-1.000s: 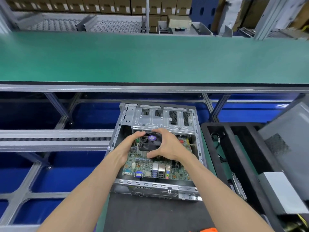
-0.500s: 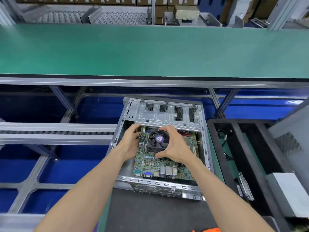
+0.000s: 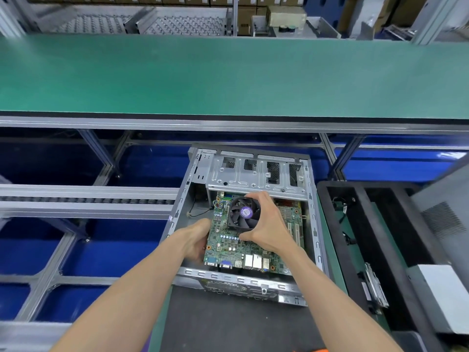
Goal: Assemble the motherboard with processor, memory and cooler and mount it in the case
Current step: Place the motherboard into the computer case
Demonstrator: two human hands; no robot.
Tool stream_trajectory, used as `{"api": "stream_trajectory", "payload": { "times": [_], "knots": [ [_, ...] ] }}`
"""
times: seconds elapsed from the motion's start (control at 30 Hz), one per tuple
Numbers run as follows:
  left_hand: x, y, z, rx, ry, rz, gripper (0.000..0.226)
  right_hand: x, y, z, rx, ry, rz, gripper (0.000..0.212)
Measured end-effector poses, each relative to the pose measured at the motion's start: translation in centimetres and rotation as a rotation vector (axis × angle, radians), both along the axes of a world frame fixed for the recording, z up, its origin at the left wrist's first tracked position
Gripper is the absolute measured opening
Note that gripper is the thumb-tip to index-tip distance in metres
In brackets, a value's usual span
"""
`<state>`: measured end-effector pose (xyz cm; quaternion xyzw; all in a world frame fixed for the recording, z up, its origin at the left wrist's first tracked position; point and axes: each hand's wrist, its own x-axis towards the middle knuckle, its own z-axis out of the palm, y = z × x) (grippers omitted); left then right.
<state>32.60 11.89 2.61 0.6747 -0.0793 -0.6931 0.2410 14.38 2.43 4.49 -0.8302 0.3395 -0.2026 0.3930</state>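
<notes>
Inside the open case (image 3: 311,199), the right hand (image 3: 266,224) grips the cooler fan (image 3: 243,215) as a handle; the left hand (image 3: 196,240) clasps the motherboard (image 3: 228,247) edge, apparently steering it toward its mounts.

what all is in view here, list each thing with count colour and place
computer case: one, grey metal, open, centre on the dark mat
motherboard: one, green, inside the case
cooler fan: one, black with purple hub label, on the motherboard
drive bay bracket: one, silver, far end of the case
foam tray: one, black, right of the case
conveyor belt: one, green, across the far side
roller rail: one, grey, left of the case
cardboard boxes: several, brown, top edge
left hand: one, grips the motherboard's left edge
right hand: one, grips the cooler fan
</notes>
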Motion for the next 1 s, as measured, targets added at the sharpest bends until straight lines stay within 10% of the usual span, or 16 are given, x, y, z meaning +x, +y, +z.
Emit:
{"api": "stream_trajectory", "payload": {
  "times": [0.5, 1.0],
  "knots": [
    [0.1, 0.8, 0.2, 0.183, -0.462, 0.013, 0.027, 0.3, 0.0, 0.4, 0.003, 0.048, 0.009, 0.085],
    [0.4, 1.7, 2.4, 0.032, -0.606, -0.654, 0.023, 0.2, 0.0, -0.5, -0.096, 0.132, -0.014, 0.081]
  ]
}}
